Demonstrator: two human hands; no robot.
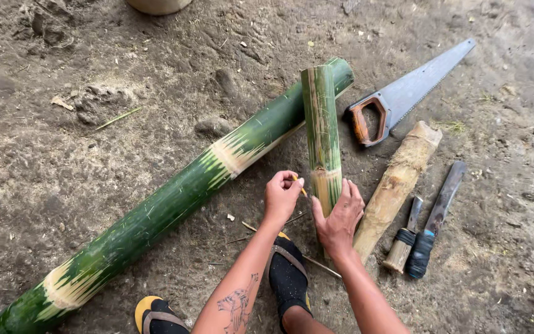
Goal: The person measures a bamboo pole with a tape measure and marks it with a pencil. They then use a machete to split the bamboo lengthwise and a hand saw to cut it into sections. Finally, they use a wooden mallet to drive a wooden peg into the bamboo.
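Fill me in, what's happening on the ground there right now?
A person crouches over a short bamboo piece lying on bare dirt ground. The right hand rests flat against its near end, while the left hand pinches a small yellowish stick beside it, like a pencil. A long green bamboo pole lies diagonally to the left. To the right lie a handsaw, a pale wooden log and two knives.

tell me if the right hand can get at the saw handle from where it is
Probably yes: the right hand rests on the short bamboo piece, and bare ground separates it from the saw handle.
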